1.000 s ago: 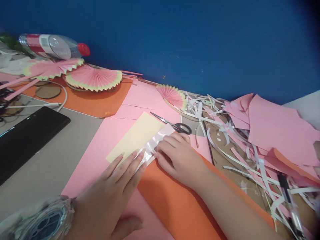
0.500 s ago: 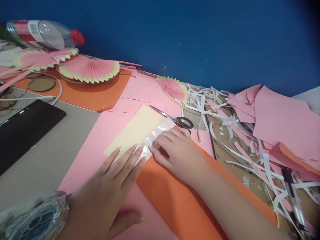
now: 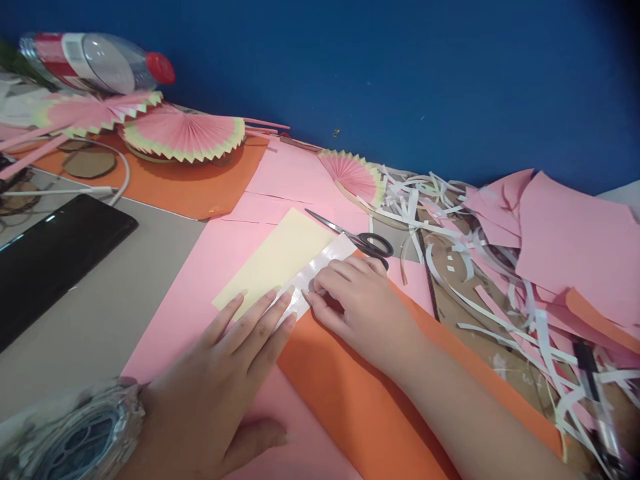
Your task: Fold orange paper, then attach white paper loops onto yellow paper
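My left hand (image 3: 235, 353) lies flat with fingers spread, its fingertips on a pale yellow sheet (image 3: 280, 257) and on the glossy white strip (image 3: 317, 263) along that sheet's edge. The strip looks like double-sided tape. At its middle, my right hand (image 3: 355, 297) is closed, thumb and curled fingers together against the strip; whatever lies between the fingertips is hidden. Black-handled scissors (image 3: 367, 241) rest just beyond my right hand, their handle partly covered by it. Beneath both hands are an orange sheet (image 3: 340, 387) and pink paper (image 3: 175, 300).
Pink pleated fans (image 3: 187, 137) lie at the back left near a plastic bottle (image 3: 107, 63) on its side. A black phone-like slab (image 3: 60, 260) is at the left, a roll of tape (image 3: 83, 440) nearer. Paper strips (image 3: 450, 233), pink scraps (image 3: 580, 247) and a pen (image 3: 595, 387) crowd the right.
The whole view has shifted slightly, so things appear a little further right. Both hands keep nearly the same place on the strip, with only a slight shift of the right fingertips.
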Demonstrator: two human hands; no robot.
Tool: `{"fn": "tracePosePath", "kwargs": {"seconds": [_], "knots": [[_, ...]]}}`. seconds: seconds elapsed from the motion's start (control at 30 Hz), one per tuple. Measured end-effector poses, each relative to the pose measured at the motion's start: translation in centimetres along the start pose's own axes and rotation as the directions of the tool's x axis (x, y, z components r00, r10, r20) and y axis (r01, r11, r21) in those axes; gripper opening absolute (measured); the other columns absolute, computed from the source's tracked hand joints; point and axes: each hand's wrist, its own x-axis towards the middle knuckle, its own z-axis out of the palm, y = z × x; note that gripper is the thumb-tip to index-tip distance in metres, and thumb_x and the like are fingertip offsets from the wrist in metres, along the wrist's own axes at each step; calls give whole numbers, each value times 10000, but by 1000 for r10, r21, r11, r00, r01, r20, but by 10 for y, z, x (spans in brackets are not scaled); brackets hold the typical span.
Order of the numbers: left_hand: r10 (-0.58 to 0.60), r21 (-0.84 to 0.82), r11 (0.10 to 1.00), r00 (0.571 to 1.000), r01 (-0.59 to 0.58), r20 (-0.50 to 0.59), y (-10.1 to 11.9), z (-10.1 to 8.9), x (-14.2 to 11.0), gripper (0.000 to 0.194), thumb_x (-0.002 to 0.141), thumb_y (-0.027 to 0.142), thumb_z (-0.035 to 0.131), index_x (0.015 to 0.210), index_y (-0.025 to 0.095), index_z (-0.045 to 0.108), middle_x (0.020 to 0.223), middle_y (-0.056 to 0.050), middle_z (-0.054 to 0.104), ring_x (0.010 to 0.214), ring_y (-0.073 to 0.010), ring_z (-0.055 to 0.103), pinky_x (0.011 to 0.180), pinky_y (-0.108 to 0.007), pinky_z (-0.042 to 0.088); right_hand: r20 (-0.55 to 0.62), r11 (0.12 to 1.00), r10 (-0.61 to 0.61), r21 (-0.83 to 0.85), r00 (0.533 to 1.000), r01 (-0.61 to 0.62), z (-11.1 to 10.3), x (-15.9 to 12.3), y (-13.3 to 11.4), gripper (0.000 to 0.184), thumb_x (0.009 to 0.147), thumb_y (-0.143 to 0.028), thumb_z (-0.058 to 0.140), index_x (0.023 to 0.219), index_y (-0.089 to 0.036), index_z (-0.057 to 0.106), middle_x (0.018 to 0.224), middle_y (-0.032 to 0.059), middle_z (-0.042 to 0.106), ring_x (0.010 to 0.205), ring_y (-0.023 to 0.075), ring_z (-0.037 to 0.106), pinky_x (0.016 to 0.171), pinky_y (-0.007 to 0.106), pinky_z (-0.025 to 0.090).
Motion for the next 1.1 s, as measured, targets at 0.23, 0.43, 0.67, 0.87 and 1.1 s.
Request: {"fn": "tracePosePath", "kwargs": {"seconds": [0.23,0.43,0.67,0.87,1.1], "knots": [[-12,-15,1000,1000,12,10,-1,-4,3,793,816,658,380,1384,105,373,1477,-113,309,1362,-298,229,1117,-425,45,27,1000,17,6,1000,-17,-2,0,-2,200,899,-281,442,730,-199,510,738,-21,573,750,134,479,737,304,280],[13,-45,999,1000,-13,20,-6,-5,5,786,799,604,467,1391,103,342,1504,-98,255,1382,-289,172,1123,-465,51,44,1000,26,12,999,-27,-4,0,-3,214,908,-277,427,725,-198,505,732,-22,559,749,133,470,741,307,278],[26,-57,998,996,-21,83,-11,-6,9,898,748,645,502,1441,144,226,1524,-84,197,1384,-283,160,1107,-455,98,54,1000,17,-8,998,-16,-5,-1,-3,218,916,-294,414,738,-202,500,740,-25,555,748,139,467,738,303,284],[-26,-36,999,999,27,24,-16,-7,11,805,775,625,507,1410,173,308,1530,-67,177,1389,-288,144,1103,-474,148,63,999,19,-31,998,-17,-8,-1,-3,225,924,-301,401,757,-197,510,767,-19,589,751,138,500,759,298,296],[-20,35,999,1000,20,5,-29,-8,13,769,835,622,409,1415,133,283,1533,-108,143,1398,-293,104,1088,-504,168,61,999,35,-33,998,-33,-9,-2,-4,217,923,-291,397,770,-197,518,785,-17,596,769,141,510,749,292,292]]}}
